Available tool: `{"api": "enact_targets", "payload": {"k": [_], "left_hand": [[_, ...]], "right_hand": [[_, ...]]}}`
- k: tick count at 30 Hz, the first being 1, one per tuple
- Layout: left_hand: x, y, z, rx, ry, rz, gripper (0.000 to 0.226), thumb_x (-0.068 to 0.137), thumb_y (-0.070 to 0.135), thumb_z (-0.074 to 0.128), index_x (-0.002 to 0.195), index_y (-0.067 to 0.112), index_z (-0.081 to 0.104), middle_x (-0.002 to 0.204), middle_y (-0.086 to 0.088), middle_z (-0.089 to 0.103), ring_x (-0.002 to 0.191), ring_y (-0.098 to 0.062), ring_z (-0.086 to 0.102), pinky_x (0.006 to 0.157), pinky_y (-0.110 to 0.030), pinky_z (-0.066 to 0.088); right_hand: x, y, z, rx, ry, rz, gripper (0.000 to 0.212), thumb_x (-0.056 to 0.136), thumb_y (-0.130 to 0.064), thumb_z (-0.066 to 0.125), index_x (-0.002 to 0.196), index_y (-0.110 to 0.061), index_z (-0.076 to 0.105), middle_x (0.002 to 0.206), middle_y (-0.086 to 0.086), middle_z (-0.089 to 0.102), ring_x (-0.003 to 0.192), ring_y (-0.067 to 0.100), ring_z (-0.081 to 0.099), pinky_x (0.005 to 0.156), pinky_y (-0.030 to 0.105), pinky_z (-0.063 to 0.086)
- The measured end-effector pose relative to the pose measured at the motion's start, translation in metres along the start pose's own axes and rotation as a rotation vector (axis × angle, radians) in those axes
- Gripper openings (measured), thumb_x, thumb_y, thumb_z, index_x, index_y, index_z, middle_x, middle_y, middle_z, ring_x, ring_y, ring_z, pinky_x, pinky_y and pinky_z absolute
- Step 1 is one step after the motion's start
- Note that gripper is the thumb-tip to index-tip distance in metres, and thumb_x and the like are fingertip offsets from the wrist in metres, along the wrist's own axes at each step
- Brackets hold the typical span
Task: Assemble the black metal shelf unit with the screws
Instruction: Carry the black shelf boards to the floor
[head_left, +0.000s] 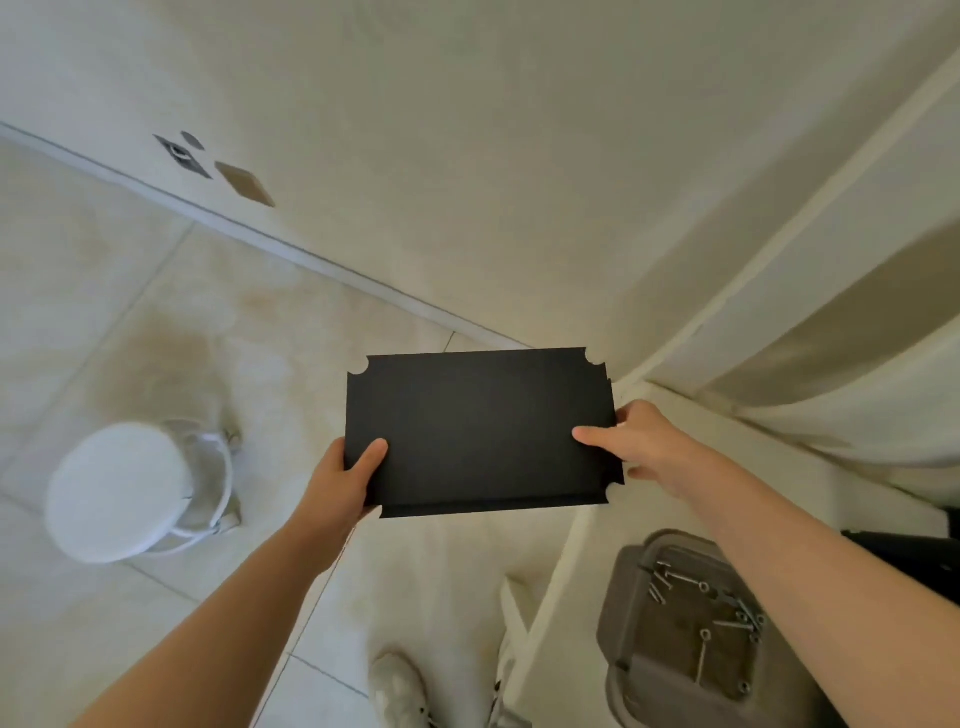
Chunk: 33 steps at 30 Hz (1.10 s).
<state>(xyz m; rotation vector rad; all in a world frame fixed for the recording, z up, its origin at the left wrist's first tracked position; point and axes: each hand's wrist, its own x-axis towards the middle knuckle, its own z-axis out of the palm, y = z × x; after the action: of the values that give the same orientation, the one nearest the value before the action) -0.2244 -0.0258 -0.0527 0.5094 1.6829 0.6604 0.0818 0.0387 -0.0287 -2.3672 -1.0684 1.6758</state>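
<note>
The floor (130, 322) is made of pale glossy tiles and fills the left and lower part of the view. A cream wall (467, 156) rises behind it. On the right stands a white table (779, 499), and its edge runs down toward the bottom of the picture.

A black metal shelf panel (483, 431) is in the middle of the view, held in the air above the floor, just beside the corner of the table. It is a flat rectangle and lies almost level, with a rounded notch cut at each corner. A narrow folded lip runs along its near long side.

A white round stool (124, 491) stands on the floor at the left, well apart from the panel.

On the table, at the lower right, there is a grey tray (623, 613). Loose screws (727, 613) lie scattered inside it.

The left hand (345, 486) grips the left short edge of the panel, with the thumb pressed on the top face. The right hand (641, 441) grips the right short edge in the same way, thumb on top and the other fingers under the panel. Both arms are bare and stretched forward.

A light shoe (397, 686) is on the floor at the bottom, between the two arms.
</note>
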Motion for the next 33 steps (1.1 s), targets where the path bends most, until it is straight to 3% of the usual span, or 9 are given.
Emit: {"api": "enact_targets", "payload": {"k": [3, 5, 7, 11, 15, 20, 26, 33], "left_hand": [[-0.007, 0.000, -0.035, -0.029, 0.075, 0.040, 0.039, 0.104, 0.033, 0.053, 0.139, 0.017, 0.046, 0.122, 0.004, 0.062, 0.108, -0.014, 0.063, 0.082, -0.031, 0.054], [-0.014, 0.001, -0.061, -0.066, 0.108, 0.055, 0.039, 0.104, 0.035, 0.053, 0.139, 0.020, 0.047, 0.126, 0.004, 0.062, 0.113, -0.017, 0.063, 0.085, -0.032, 0.054], [-0.024, 0.006, -0.089, -0.111, 0.134, 0.063, 0.039, 0.104, 0.034, 0.053, 0.140, 0.020, 0.047, 0.129, 0.003, 0.061, 0.115, -0.018, 0.062, 0.086, -0.033, 0.055], [-0.066, 0.023, -0.152, -0.166, 0.216, 0.097, 0.041, 0.104, 0.035, 0.052, 0.142, 0.021, 0.045, 0.130, 0.003, 0.060, 0.112, -0.015, 0.062, 0.085, -0.032, 0.054], [-0.119, 0.040, -0.221, -0.180, 0.294, 0.123, 0.032, 0.104, 0.038, 0.052, 0.133, 0.023, 0.048, 0.126, 0.004, 0.061, 0.107, -0.013, 0.063, 0.078, -0.028, 0.053], [-0.194, 0.049, -0.297, -0.247, 0.379, 0.130, 0.036, 0.103, 0.039, 0.054, 0.134, 0.022, 0.051, 0.123, 0.004, 0.064, 0.109, -0.018, 0.064, 0.082, -0.031, 0.054], [-0.269, 0.029, -0.366, -0.355, 0.479, 0.084, 0.025, 0.101, 0.041, 0.056, 0.122, 0.027, 0.056, 0.115, 0.006, 0.068, 0.100, -0.014, 0.067, 0.068, -0.025, 0.054], [-0.317, 0.006, -0.411, -0.504, 0.614, 0.072, 0.018, 0.101, 0.040, 0.058, 0.117, 0.032, 0.057, 0.115, 0.009, 0.069, 0.103, -0.013, 0.067, 0.077, -0.031, 0.058]], "right_hand": [[-0.007, -0.028, 0.021, -0.015, -0.013, -0.105, 0.029, 0.087, -0.028, 0.075, 0.100, -0.012, 0.055, 0.107, 0.006, 0.064, 0.100, 0.024, 0.063, 0.082, 0.037, 0.052], [-0.017, -0.048, 0.038, 0.012, -0.017, -0.157, 0.029, 0.087, -0.028, 0.075, 0.089, -0.020, 0.047, 0.098, -0.002, 0.061, 0.090, 0.016, 0.063, 0.074, 0.032, 0.055], [-0.032, -0.068, 0.057, 0.017, -0.019, -0.202, 0.036, 0.087, -0.032, 0.074, 0.100, -0.019, 0.044, 0.100, -0.003, 0.057, 0.091, 0.016, 0.063, 0.069, 0.031, 0.054], [-0.080, -0.110, 0.096, -0.019, -0.016, -0.294, 0.044, 0.088, -0.036, 0.071, 0.114, -0.018, 0.040, 0.112, 0.004, 0.060, 0.102, 0.023, 0.064, 0.090, 0.044, 0.055], [-0.146, -0.147, 0.133, 0.010, -0.038, -0.383, 0.038, 0.092, -0.034, 0.067, 0.117, -0.020, 0.042, 0.104, 0.001, 0.062, 0.090, 0.013, 0.065, 0.069, 0.027, 0.052], [-0.229, -0.182, 0.173, 0.028, -0.078, -0.461, 0.035, 0.091, -0.035, 0.068, 0.116, -0.028, 0.045, 0.104, 0.001, 0.063, 0.095, 0.017, 0.066, 0.080, 0.032, 0.052], [-0.309, -0.217, 0.229, -0.013, -0.144, -0.569, 0.036, 0.092, -0.037, 0.066, 0.120, -0.031, 0.044, 0.105, -0.005, 0.059, 0.090, 0.006, 0.062, 0.059, 0.015, 0.045], [-0.353, -0.251, 0.285, -0.078, -0.216, -0.644, 0.039, 0.091, -0.036, 0.067, 0.124, -0.032, 0.045, 0.107, -0.009, 0.056, 0.092, 0.005, 0.060, 0.061, 0.019, 0.046]]}}
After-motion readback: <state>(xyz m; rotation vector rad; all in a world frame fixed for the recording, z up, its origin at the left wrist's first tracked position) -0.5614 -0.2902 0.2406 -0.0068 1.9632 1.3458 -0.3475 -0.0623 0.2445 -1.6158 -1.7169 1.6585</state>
